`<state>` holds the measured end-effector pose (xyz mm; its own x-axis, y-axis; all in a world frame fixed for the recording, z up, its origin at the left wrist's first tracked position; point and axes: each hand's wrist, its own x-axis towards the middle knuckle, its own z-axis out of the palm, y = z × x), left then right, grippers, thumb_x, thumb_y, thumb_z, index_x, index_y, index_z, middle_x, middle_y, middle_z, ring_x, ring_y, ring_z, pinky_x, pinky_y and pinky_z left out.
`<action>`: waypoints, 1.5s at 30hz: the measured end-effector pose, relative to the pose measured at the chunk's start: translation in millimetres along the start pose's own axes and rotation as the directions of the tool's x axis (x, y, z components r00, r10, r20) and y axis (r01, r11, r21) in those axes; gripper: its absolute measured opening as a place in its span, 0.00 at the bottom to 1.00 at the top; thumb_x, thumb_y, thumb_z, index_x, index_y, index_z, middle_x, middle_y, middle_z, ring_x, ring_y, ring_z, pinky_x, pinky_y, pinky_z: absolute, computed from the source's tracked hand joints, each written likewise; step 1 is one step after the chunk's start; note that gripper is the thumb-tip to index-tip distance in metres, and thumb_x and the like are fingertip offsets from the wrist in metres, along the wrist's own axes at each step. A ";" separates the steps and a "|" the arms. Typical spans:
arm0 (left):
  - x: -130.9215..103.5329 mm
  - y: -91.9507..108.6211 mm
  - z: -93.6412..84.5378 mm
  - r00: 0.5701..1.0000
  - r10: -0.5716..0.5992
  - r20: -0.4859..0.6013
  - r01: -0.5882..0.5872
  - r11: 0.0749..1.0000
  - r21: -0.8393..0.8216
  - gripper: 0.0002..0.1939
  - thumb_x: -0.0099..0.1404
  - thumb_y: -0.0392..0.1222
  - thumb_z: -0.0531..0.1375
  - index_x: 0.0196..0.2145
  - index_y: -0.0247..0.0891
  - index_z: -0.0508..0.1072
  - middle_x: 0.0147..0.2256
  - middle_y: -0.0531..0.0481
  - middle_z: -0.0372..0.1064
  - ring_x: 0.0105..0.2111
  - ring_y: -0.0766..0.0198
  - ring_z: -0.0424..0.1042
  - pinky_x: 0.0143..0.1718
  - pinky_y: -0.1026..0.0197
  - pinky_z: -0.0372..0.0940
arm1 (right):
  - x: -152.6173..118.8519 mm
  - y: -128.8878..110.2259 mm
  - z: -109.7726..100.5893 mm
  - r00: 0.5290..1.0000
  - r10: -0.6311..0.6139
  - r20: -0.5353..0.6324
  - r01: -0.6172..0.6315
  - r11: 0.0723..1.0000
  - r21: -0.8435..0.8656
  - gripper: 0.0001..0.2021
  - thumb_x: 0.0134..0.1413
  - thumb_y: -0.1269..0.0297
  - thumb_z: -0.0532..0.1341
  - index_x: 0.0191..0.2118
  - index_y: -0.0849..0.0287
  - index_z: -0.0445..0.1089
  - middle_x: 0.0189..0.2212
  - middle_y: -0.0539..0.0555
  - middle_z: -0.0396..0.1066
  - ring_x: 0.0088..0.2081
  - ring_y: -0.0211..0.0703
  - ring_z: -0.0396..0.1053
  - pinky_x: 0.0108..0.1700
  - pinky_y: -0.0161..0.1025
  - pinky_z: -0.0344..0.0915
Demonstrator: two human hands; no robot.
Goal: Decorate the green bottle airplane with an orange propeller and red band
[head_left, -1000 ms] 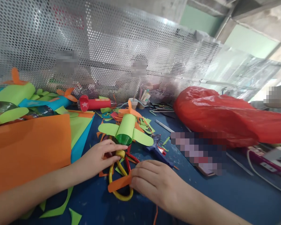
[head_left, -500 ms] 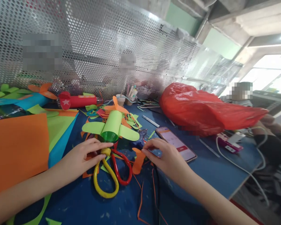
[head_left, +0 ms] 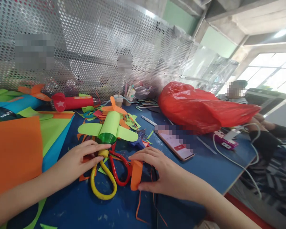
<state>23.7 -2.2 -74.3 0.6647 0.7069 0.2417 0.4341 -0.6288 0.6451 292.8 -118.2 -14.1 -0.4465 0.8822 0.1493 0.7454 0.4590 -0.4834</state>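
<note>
My left hand (head_left: 82, 159) has its thumb and fingers closed around the yellow upper end of a pair of scissors (head_left: 103, 198) with yellow and red loop handles. The blades are hidden by the hand and the clutter. Just beyond its fingertips is a toy plane (head_left: 111, 122), made from a green bottle wrapped in light green paper, with two paper wings and an orange propeller. Beside the red loop, my right hand (head_left: 154, 170) spans a small orange paper piece (head_left: 136, 175), index finger at its top and thumb at its lower edge.
Orange sheet (head_left: 14, 152) lies over green and blue paper at left. A red bottle craft (head_left: 78, 103), paper scraps and a cup of pens (head_left: 128, 97) are at the back. On the right lie a phone (head_left: 173, 143), a red plastic bag (head_left: 200, 105), a white cable (head_left: 228, 162); a person sits beyond.
My right hand has moved left and nearer, its fingers now spread along the orange piece, which is turned more upright. The left hand keeps its hold. The whole view has shifted slightly.
</note>
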 end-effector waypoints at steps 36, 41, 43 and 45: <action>-4.9 -1.0 -0.1 1.000 -0.012 0.025 0.010 0.996 0.092 0.21 0.69 0.56 0.51 0.57 0.58 0.67 0.34 0.53 0.63 0.33 0.62 0.68 0.37 0.60 0.67 | -18.5 -14.9 31.5 0.917 -0.180 -0.356 -0.036 0.851 -0.523 0.08 0.64 0.73 0.52 0.39 0.60 0.68 0.36 0.55 0.72 0.35 0.43 0.67 0.37 0.38 0.66; -4.5 -2.7 -0.5 1.000 0.008 0.029 -0.010 0.997 0.074 0.21 0.69 0.56 0.51 0.58 0.57 0.67 0.36 0.52 0.65 0.34 0.62 0.69 0.38 0.59 0.67 | -17.3 -19.8 40.3 0.998 0.008 -0.061 -0.029 0.933 -0.358 0.06 0.61 0.74 0.56 0.34 0.59 0.67 0.33 0.52 0.72 0.34 0.42 0.68 0.39 0.39 0.68; -4.6 -3.1 -0.6 1.000 0.015 0.027 -0.017 0.997 0.074 0.20 0.69 0.56 0.52 0.57 0.57 0.67 0.36 0.52 0.64 0.33 0.63 0.68 0.37 0.60 0.67 | -17.9 -21.7 34.9 0.999 0.037 0.009 -0.033 0.967 -0.251 0.07 0.63 0.73 0.54 0.36 0.59 0.68 0.34 0.52 0.72 0.37 0.41 0.69 0.42 0.38 0.68; -4.7 -2.8 -0.6 1.000 0.021 0.023 -0.023 0.997 0.068 0.20 0.69 0.55 0.52 0.57 0.57 0.67 0.37 0.52 0.65 0.33 0.63 0.68 0.37 0.61 0.67 | -19.8 -23.6 26.8 0.996 0.010 0.084 0.002 0.990 -0.143 0.08 0.65 0.70 0.53 0.41 0.58 0.70 0.39 0.52 0.73 0.42 0.39 0.69 0.46 0.36 0.67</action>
<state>18.9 -3.5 -76.8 0.6875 0.6858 0.2390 0.4592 -0.6654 0.5886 270.8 -149.3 -28.7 -0.4792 0.8748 0.0714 0.8077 0.4713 -0.3543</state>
